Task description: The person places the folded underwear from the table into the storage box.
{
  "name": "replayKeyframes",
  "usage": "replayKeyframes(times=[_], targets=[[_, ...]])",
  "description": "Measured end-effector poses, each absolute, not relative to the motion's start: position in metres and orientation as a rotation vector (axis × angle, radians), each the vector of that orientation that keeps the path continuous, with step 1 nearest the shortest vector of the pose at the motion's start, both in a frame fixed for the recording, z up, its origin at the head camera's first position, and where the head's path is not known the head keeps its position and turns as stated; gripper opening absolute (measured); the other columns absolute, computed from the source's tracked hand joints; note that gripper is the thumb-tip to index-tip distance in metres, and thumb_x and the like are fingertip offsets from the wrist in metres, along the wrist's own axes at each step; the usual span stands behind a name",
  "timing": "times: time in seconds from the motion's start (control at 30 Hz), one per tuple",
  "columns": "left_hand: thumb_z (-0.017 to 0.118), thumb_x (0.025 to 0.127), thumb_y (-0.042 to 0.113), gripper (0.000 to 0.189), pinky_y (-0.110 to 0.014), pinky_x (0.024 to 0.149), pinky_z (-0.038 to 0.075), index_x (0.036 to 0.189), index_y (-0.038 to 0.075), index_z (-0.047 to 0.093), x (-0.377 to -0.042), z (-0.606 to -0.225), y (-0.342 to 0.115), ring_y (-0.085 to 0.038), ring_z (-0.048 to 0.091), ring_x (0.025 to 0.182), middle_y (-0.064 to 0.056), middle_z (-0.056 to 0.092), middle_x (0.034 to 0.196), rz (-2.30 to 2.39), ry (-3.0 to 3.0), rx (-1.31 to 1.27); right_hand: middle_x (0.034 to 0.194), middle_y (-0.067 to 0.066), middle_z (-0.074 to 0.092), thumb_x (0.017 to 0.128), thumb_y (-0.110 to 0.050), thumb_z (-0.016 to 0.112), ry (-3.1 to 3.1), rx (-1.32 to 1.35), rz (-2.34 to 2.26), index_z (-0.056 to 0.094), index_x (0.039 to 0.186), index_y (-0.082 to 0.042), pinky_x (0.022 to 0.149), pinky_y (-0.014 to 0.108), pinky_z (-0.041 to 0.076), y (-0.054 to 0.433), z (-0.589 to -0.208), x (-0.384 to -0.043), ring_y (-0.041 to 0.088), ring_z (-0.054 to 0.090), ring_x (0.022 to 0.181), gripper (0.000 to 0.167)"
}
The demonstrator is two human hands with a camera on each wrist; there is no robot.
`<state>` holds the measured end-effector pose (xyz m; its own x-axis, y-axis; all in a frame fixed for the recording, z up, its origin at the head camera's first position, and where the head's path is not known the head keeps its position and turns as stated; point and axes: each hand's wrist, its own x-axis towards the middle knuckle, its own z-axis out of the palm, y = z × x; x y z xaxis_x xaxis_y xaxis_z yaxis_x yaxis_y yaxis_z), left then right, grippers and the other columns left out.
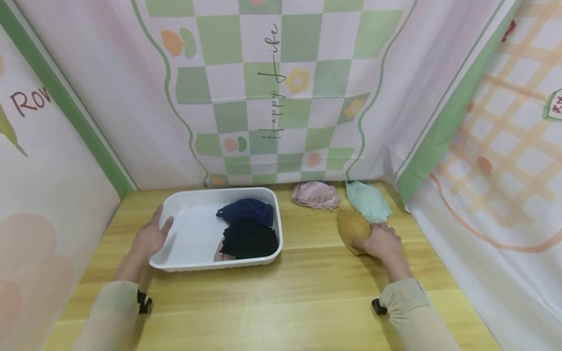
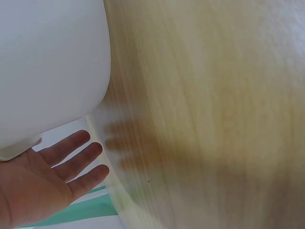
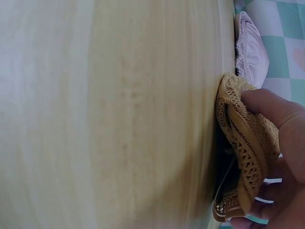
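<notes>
My right hand (image 1: 381, 242) grips a mustard-yellow lace bra (image 1: 354, 228), folded cup over cup, low over the table's right side. In the right wrist view, the thumb presses the lace cup (image 3: 255, 136) from above, with fingers beneath. At the left, my left hand (image 1: 150, 237) touches the left rim of a white plastic tray (image 1: 189, 267). Its fingers (image 2: 78, 160) stretch out straight outside the tray in the left wrist view; the thumb lies over the rim. Inside the tray's right half are a navy bra (image 1: 248, 212), a black lace-edged garment (image 1: 250, 240) and a partly hidden pinkish piece (image 1: 218, 254).
A pink bra (image 1: 315, 195) and a mint-green bra (image 1: 369, 201) lie at the table's back right, close to the mustard one. Printed curtains (image 1: 298, 97) hang behind and on both sides of the wooden table (image 1: 281, 307).
</notes>
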<state>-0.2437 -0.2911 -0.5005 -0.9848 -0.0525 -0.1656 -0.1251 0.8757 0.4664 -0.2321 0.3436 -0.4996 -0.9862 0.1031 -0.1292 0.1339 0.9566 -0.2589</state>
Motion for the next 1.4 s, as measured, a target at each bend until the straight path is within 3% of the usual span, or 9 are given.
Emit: replayKeyframes(times=[0.3,0.8,1.03,1.4], targets=[[0.01,0.102,0.064,0.082,-0.071,0.113,0.029,0.159,0.01,-0.014,-0.244,-0.5,-0.292,-0.063,0.029,0.136,-0.039,0.019,0.156,0.739,2.901,-0.138,0.13,0.038,0.056,0.081,-0.065,0.068,3.011,0.154,-0.442,0.048,0.137,0.012,0.091,0.069,0.043,0.343,-0.503,-0.233,0.058,0.051,0.118,0.097],[0.007,0.1,0.067,0.085,-0.07,0.112,0.03,0.159,0.009,-0.013,-0.244,-0.503,-0.293,-0.063,0.03,0.136,-0.039,0.02,0.155,0.74,2.896,-0.144,0.109,0.027,0.07,0.085,-0.06,0.065,3.015,0.128,-0.545,0.063,0.118,0.004,0.08,0.058,0.053,0.343,-0.502,-0.231,0.045,0.067,0.095,0.072],[0.008,0.101,0.066,0.083,-0.071,0.112,0.03,0.159,0.009,-0.013,-0.244,-0.502,-0.292,-0.063,0.029,0.136,-0.039,0.018,0.156,0.732,2.895,-0.142,0.113,0.028,0.069,0.086,-0.065,0.062,2.989,0.156,-0.69,0.062,0.12,0.005,0.078,0.052,0.055,0.344,-0.502,-0.23,0.041,0.067,0.096,0.078],[0.01,0.102,0.065,0.083,-0.07,0.113,0.029,0.159,0.01,-0.013,-0.243,-0.499,-0.291,-0.063,0.029,0.137,-0.039,0.018,0.156,0.742,2.892,-0.153,0.113,0.024,0.07,0.089,-0.064,0.059,2.993,0.194,-0.919,0.066,0.115,-0.001,0.08,0.047,0.056,0.334,-0.496,-0.234,0.035,0.064,0.098,0.069]])
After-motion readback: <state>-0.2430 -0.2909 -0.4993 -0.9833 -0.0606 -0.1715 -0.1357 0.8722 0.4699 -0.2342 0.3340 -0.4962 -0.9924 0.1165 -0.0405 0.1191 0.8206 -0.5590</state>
